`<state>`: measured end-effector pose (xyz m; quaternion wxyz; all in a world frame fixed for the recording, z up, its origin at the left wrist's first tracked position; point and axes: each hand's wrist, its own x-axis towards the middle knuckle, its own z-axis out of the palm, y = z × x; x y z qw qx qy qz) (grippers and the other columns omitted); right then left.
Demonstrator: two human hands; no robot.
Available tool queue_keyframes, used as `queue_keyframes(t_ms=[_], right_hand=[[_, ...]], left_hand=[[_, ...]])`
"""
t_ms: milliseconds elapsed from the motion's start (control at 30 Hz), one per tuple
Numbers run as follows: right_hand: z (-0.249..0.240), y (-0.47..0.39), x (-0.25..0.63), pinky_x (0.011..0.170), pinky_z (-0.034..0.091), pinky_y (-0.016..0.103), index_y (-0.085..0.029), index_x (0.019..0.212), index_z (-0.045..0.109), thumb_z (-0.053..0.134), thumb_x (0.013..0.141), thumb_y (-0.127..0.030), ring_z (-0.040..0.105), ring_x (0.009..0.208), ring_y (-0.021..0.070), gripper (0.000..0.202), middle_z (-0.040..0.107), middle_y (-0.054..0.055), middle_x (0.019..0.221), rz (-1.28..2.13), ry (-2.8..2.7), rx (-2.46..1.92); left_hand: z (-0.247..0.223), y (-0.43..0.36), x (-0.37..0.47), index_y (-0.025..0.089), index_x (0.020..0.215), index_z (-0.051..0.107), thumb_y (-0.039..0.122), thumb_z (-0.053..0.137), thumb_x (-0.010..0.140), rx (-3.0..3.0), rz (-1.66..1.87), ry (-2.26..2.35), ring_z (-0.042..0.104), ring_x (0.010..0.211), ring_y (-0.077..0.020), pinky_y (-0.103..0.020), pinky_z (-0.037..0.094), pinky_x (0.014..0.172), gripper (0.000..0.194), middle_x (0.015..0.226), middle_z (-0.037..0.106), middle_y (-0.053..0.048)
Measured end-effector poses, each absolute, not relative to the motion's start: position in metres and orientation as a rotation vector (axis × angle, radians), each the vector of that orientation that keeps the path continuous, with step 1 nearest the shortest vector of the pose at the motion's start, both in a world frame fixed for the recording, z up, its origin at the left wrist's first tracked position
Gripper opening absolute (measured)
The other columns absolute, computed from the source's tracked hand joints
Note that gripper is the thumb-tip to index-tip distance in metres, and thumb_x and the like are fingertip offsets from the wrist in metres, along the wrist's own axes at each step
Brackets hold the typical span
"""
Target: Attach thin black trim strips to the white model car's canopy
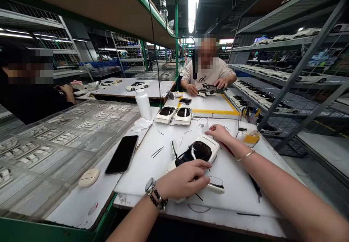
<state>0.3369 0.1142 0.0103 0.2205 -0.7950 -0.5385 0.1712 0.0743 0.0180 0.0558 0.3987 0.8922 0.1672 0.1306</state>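
A white model car [209, 148] with a dark roof sits in front of me on a white foam sheet [141, 173], both of its doors swung open. My left hand [188, 178] lies over its near side with the fingers curled on the body, by the open near door [216, 187]. Beyond the car's rear, my right hand [219, 133] has its fingertips drawn together beside a small pale upright piece [206, 125]. What those fingertips hold, if anything, is too small to make out. Thin black strips [157, 152] are scattered on the sheet.
Two white model cars [183, 116] stand at the back by a white bottle [143, 104]. A phone [121, 154] and a cream case [89, 177] lie left, beside trays of parts [65, 136]. A co-worker [204, 71] handles a model opposite. Racks [289, 71] line the right.
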Motion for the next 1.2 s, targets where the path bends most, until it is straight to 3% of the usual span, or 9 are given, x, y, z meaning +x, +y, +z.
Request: queue_keyframes(t_ms=[200, 400, 533, 633, 767, 900, 1033, 1200], right_hand=[[0.004, 0.113, 0.331, 0.090, 0.048, 0.043, -0.014, 0.111, 0.059, 0.057, 0.090, -0.040, 0.058, 0.101, 0.0197, 0.033, 0.060, 0.007, 0.111, 0.481, -1.387, -2.109], [0.010, 0.116, 0.328, 0.084, 0.051, 0.039, -0.014, 0.109, 0.059, 0.058, 0.090, -0.036, 0.059, 0.097, 0.0181, 0.030, 0.060, 0.007, 0.109, 0.543, -1.188, -1.733], [0.033, 0.104, 0.330, 0.072, 0.052, 0.031, -0.013, 0.106, 0.056, 0.053, 0.092, -0.040, 0.060, 0.082, 0.0135, 0.030, 0.060, 0.005, 0.098, 0.612, -0.992, -1.393], [0.054, 0.076, 0.335, 0.058, 0.046, 0.024, -0.017, 0.087, 0.051, 0.052, 0.088, -0.054, 0.052, 0.062, 0.0094, 0.036, 0.052, -0.002, 0.072, 0.664, -0.887, -1.183], [0.069, 0.024, 0.337, 0.048, 0.035, 0.024, -0.022, 0.067, 0.032, 0.065, 0.070, -0.060, 0.030, 0.046, 0.0072, 0.050, 0.027, -0.008, 0.054, 0.692, -0.827, -1.060], [0.053, -0.016, 0.319, 0.047, 0.032, 0.023, -0.022, 0.072, 0.039, 0.067, 0.070, -0.052, 0.034, 0.049, 0.0079, 0.041, 0.038, -0.006, 0.060, 0.615, -0.841, -1.076], [0.028, -0.028, 0.293, 0.051, 0.032, 0.023, -0.020, 0.070, 0.044, 0.073, 0.073, -0.043, 0.039, 0.055, 0.0084, 0.037, 0.042, -0.005, 0.062, 0.543, -0.971, -1.189], [0.016, -0.024, 0.275, 0.050, 0.030, 0.024, -0.021, 0.067, 0.043, 0.068, 0.078, -0.043, 0.037, 0.053, 0.0097, 0.036, 0.040, -0.005, 0.059, 0.522, -1.135, -1.298]], left_hand=[[0.058, 0.022, 0.074, 0.016, 0.071, 0.063, 0.029, 0.043, 0.095, 2.221, 0.303, 0.428, 0.055, 0.120, -0.0193, -0.028, 0.040, 0.102, 0.034, 0.134, 0.055, -0.007], [0.061, 0.021, 0.076, 0.015, 0.068, 0.064, 0.030, 0.042, 0.095, 2.152, 0.315, 0.461, 0.056, 0.116, -0.0200, -0.029, 0.040, 0.100, 0.037, 0.133, 0.056, -0.007], [0.063, 0.026, 0.080, 0.015, 0.106, 0.067, 0.035, 0.040, 0.095, 1.983, 0.293, 0.544, 0.062, 0.090, -0.0168, -0.030, 0.047, 0.088, 0.035, 0.110, 0.066, -0.007], [0.063, 0.035, 0.085, 0.015, 0.120, 0.061, 0.040, 0.045, 0.092, 1.767, 0.316, 0.580, 0.061, 0.083, -0.0159, -0.032, 0.048, 0.088, 0.040, 0.092, 0.066, -0.004], [0.062, 0.046, 0.094, 0.011, 0.098, 0.066, 0.050, 0.044, 0.090, 1.583, 0.376, 0.581, 0.061, 0.101, -0.0208, -0.035, 0.047, 0.096, 0.046, 0.099, 0.067, -0.009], [0.058, 0.050, 0.100, 0.013, 0.059, 0.053, 0.061, 0.045, 0.085, 1.469, 0.433, 0.548, 0.059, 0.113, -0.0246, -0.035, 0.047, 0.099, 0.055, 0.124, 0.061, -0.015], [0.053, 0.047, 0.100, 0.015, 0.055, 0.050, 0.063, 0.048, 0.083, 1.440, 0.487, 0.535, 0.057, 0.116, -0.0257, -0.035, 0.044, 0.103, 0.056, 0.121, 0.063, -0.014], [0.050, 0.040, 0.097, 0.017, 0.055, 0.045, 0.060, 0.046, 0.086, 1.448, 0.544, 0.530, 0.056, 0.116, -0.0244, -0.035, 0.042, 0.104, 0.053, 0.119, 0.064, -0.013]])
